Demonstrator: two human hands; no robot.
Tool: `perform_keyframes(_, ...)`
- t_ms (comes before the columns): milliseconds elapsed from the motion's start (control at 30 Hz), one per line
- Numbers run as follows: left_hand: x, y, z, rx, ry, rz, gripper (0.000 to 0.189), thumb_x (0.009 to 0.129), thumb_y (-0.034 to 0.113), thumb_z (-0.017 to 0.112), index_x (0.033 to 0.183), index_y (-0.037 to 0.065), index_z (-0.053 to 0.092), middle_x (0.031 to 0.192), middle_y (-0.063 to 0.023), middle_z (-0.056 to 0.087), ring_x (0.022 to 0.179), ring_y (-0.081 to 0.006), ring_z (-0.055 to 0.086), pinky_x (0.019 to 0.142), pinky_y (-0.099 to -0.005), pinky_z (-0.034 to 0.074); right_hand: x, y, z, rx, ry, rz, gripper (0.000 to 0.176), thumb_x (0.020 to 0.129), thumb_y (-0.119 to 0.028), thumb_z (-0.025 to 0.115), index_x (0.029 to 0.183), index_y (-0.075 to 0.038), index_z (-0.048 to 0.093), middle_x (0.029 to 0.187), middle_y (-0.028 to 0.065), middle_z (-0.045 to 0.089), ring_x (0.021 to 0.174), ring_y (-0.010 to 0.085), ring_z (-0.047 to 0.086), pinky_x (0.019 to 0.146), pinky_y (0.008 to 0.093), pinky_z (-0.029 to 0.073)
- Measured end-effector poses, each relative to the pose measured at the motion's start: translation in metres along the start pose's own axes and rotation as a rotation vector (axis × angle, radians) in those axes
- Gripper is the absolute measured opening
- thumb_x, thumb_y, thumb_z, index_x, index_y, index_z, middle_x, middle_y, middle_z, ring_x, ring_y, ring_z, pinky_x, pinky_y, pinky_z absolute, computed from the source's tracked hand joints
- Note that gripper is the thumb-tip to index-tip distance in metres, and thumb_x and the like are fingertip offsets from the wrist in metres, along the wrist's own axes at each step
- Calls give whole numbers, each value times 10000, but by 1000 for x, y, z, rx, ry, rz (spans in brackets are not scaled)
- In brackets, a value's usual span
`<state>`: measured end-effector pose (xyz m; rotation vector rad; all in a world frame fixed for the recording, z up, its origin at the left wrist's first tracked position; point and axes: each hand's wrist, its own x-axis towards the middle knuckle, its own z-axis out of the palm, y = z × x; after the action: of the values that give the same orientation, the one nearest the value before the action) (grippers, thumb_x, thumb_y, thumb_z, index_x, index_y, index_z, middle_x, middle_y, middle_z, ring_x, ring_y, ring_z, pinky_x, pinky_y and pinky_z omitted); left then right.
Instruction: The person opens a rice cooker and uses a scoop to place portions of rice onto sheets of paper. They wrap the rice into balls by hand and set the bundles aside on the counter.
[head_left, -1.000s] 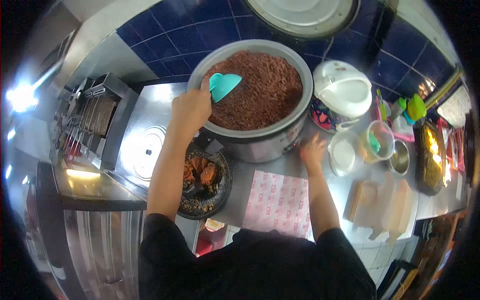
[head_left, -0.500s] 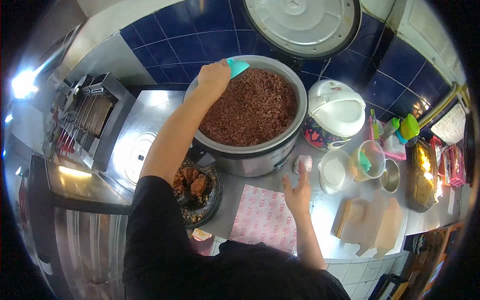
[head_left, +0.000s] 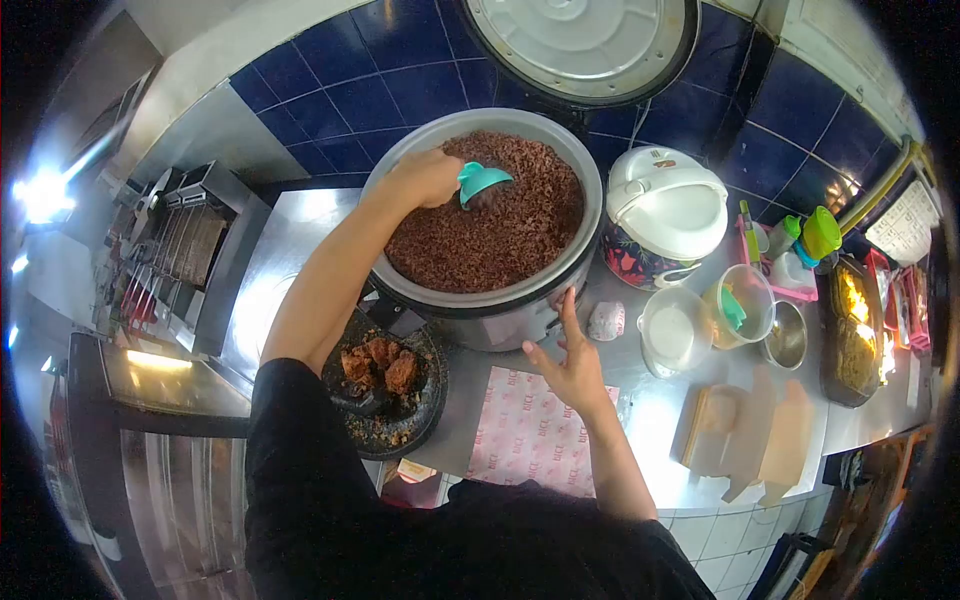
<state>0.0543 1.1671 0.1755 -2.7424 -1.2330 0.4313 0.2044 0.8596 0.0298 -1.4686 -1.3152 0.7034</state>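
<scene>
Head view of a steel counter (head_left: pixel 290 240) with a large open rice cooker (head_left: pixel 490 322) at centre. The left hand (head_left: pixel 425 178) is closed around the handle of a teal paddle (head_left: pixel 483 181), whose blade now dips into the red-brown rice (head_left: pixel 500 240) just left of the pot's middle. Half a second ago the paddle was lifted at the far-left rim, so the scooping stroke has come back into the grain. The right hand (head_left: pixel 567 366), released with fingers spread, has shifted left from beside the small wrapped lump (head_left: pixel 606 321) to the cooker's near wall; whether it touches the wall cannot be told. The rice fills the pot nearly to the rim, loose, dark and even. Near the cooker lies a pink printed paper (head_left: pixel 520 440); to its left is a stone mortar (head_left: pixel 428 410) of fried pieces (head_left: pixel 385 368).
</scene>
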Motion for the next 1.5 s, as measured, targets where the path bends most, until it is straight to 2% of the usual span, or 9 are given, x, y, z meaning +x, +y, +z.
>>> perform_keyframes(300,-38,4,-4,-48,37,78,310,990,286,582,1265,154,636,1076,-250,703,1050,-429,673,919,-544,523,-1,10,0,-35,19,-47,1019,867,-243,785,1608,21,139,1435,320,532,1284,417,586,848,372,575)
perform_keyframes(633,-71,30,3,-84,32,254,379,974,257,601,1326,116,599,967,-253,715,958,-448,688,883,-570,520,-1,1,-3,-26,-41,111,1023,884,-245,778,1639,-89,105,1473,275,523,1325,377,570,969,433,543)
perform_keyframes(733,-90,43,-12,-127,-33,219,385,969,248,607,1337,137,604,1007,-242,715,1001,-442,678,909,-556,512,-1,9,-1,-61,22,-7,1011,865,-307,780,1605,24,177,1337,310,610,1226,409,635,824,384,566)
perform_keyframes(967,-94,43,-1,-233,-38,369,336,945,252,636,1255,122,648,1039,-220,721,1033,-424,672,916,-533,507,-1,2,-4,-17,-48,59,1021,894,-275,765,1636,-71,95,1463,279,533,1332,368,568,968,430,540)
perform_keyframes(1067,-85,36,-9,-340,-155,492,317,950,247,634,1228,98,662,1048,-220,722,1022,-412,678,895,-513,512,1,12,-6,-47,0,-1,1028,868,-328,775,1607,26,155,1314,333,617,1249,403,623,918,392,546)
perform_keyframes(1267,-64,21,5,-512,-385,415,369,970,245,606,1318,131,645,1088,-213,722,1024,-405,684,879,-474,519,0,12,-9,-42,-67,87,1013,884,-347,763,1619,-10,152,1331,332,606,1253,411,617,904,409,553)
perform_keyframes(1367,-71,22,-7,-684,-452,128,422,981,254,595,1397,181,589,1019,-195,721,968,-406,693,833,-484,532,-1,14,-11,68,-91,102,992,901,-218,761,1634,-61,111,1567,239,430,1370,378,524,1001,442,526)
perform_keyframes(1433,-71,25,13,-251,351,225,477,993,275,588,1462,232,519,905,-167,687,871,-400,692,768,-510,536,-1,16,-13,57,-108,86,976,910,-205,751,1637,-71,113,1602,213,389,1373,371,522,1009,442,520)
perform_keyframes(1500,-85,47,-3,-150,308,184,506,995,285,586,1489,260,478,916,-160,686,851,-398,693,757,-526,538,-1,21,-11,51,-81,58,970,903,-255,754,1628,-49,143,1553,234,442,1328,382,561,964,437,542)
